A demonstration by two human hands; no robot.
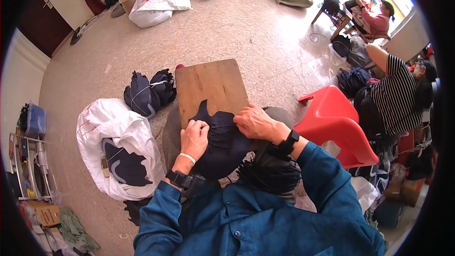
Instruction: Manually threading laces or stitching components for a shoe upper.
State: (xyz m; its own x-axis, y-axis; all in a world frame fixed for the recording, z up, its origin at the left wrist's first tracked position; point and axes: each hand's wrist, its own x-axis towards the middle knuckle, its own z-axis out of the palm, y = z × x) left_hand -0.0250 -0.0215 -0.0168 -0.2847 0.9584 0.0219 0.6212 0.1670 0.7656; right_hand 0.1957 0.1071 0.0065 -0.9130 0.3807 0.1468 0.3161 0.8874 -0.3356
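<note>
Left hand (pixel 194 137) and right hand (pixel 256 123), frame centre: both grips closed on navy cloth (pixel 222 147) lying over wooden board (pixel 211 87). White bag (pixel 113 128) at left.

Your wooden board (pixel 211 85) sits at the centre of the frame, across your lap, with the dark navy cloth piece (pixel 222 137) lying on its near end. Around it, the speckled floor (pixel 246 28) carries two tied dark bundles (pixel 149 92) just left of the board, a white sack (pixel 118 137) at lower left, and a red plastic stool (pixel 336 123) to the right.
</note>
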